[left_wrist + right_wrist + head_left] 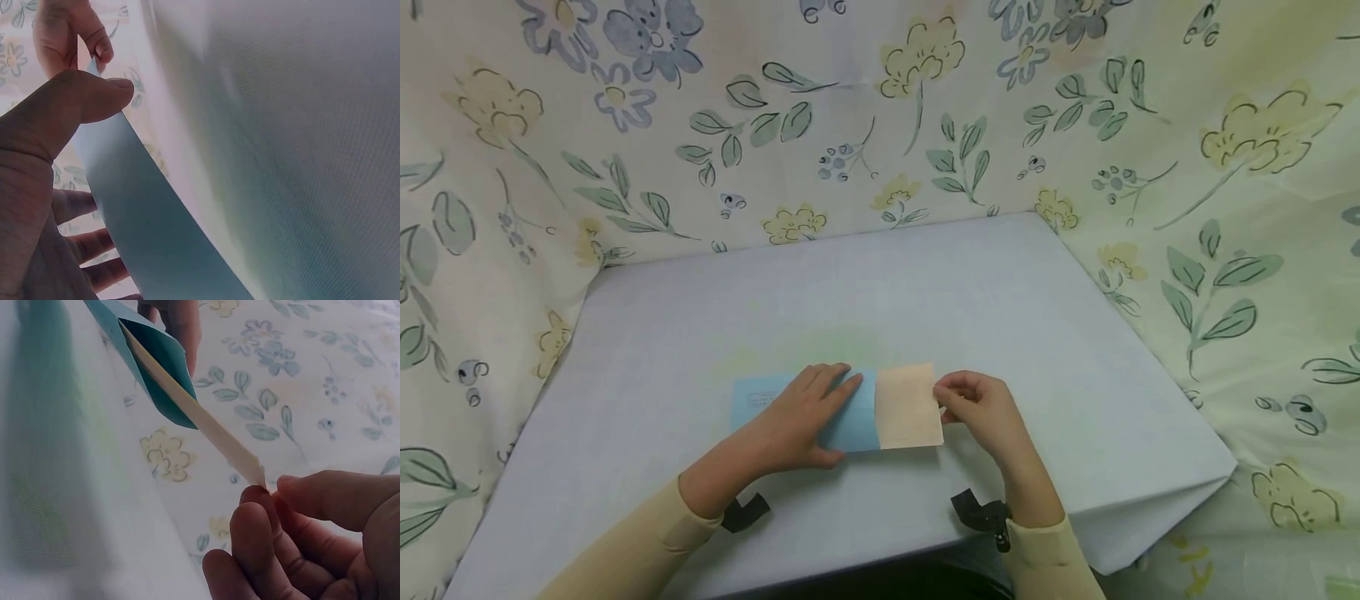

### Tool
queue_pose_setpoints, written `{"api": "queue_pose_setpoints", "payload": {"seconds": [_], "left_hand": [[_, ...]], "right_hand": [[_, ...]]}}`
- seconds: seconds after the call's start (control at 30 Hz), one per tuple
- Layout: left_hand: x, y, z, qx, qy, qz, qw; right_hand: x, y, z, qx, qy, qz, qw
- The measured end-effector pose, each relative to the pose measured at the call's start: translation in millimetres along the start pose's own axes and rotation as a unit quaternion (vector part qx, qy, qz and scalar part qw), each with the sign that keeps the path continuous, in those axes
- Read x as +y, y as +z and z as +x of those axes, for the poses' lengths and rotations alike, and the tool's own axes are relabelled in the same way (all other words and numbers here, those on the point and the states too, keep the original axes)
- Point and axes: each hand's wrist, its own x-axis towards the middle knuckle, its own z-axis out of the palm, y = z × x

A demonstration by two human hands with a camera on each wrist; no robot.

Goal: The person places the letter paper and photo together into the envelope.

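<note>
A light blue paper envelope (857,421) with small printed lines near its left end appears in the head view, just above the white table. Out of its right-hand mouth sticks cream folded paper (907,408); the right wrist view shows the opened mouth around this paper (215,434). My left hand (805,417) spans the envelope, gripping it with the thumb at the near edge and the fingers toward the far edge. With thumb and fingertips, my right hand (981,408) pinches the outer end of the cream paper. How much paper lies inside the envelope is hidden.
A white cloth covers the table (850,300). Flower-printed curtain (865,125) hangs behind it and along both sides. Black straps (747,512) show at both wrists, near the table's front edge.
</note>
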Motion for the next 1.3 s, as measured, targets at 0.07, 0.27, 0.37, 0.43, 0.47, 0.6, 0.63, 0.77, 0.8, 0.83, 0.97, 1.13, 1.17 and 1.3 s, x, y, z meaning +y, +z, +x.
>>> {"api": "queue_pose_setpoints", "payload": {"seconds": [0.07, 0.27, 0.37, 0.43, 0.47, 0.6, 0.63, 0.77, 0.8, 0.83, 0.97, 1.13, 1.17, 1.3], "left_hand": [[0.0, 0.1, -0.4, -0.003, -0.003, 0.001, 1.0], [1.7, -1.1, -0.6, 0.002, -0.01, -0.005, 0.9999], [2.7, -2.1, -0.3, 0.009, -0.01, -0.009, 0.9999], [3.0, -2.4, -0.2, 0.013, -0.011, -0.009, 0.9998], [3.2, -2.4, -0.1, 0.014, -0.011, -0.009, 0.9998], [3.1, -1.9, -0.3, 0.013, -0.01, -0.007, 0.9998], [3.0, -1.7, -0.3, 0.012, -0.01, -0.007, 0.9999], [3.1, -0.7, -0.1, 0.011, -0.008, -0.015, 0.9998], [3.2, -0.4, 0.0, 0.012, -0.008, -0.018, 0.9997], [3.2, 0.0, 0.2, 0.012, -0.007, -0.02, 0.9997], [3.2, 1.4, 0.7, 0.013, -0.003, -0.023, 0.9996], [2.6, 1.6, 2.3, 0.015, 0.001, -0.015, 0.9998], [2.6, 1.3, 2.9, 0.016, 0.003, -0.012, 0.9998], [2.7, -0.2, 4.7, 0.017, 0.004, 0.001, 0.9999]], "right_hand": [[0.0, 0.2, -0.6, -0.002, -0.001, 0.006, 1.0], [0.0, 3.2, -2.7, 0.008, -0.004, 0.032, 0.9994], [1.5, 6.5, -2.9, 0.014, -0.005, 0.051, 0.9986], [2.4, 8.6, -3.1, 0.014, -0.004, 0.059, 0.9981], [2.8, 9.3, -3.3, 0.013, -0.004, 0.062, 0.9979], [3.7, 9.1, -4.4, 0.011, -0.006, 0.065, 0.9978], [3.9, 8.5, -4.5, 0.009, -0.007, 0.065, 0.9978], [4.0, 5.1, -4.8, 0.006, -0.011, 0.065, 0.9978], [4.1, 4.2, -4.7, 0.007, -0.011, 0.067, 0.9977], [4.1, 3.4, -4.6, 0.008, -0.009, 0.072, 0.9974], [4.4, 1.2, -4.5, 0.006, 0.002, 0.089, 0.996], [3.1, 2.7, -5.9, 0.001, 0.01, 0.101, 0.9948], [3.0, 3.3, -6.0, 0.002, 0.008, 0.1, 0.995], [2.7, 7.2, -6.4, 0.001, -0.005, 0.092, 0.9958]]}}
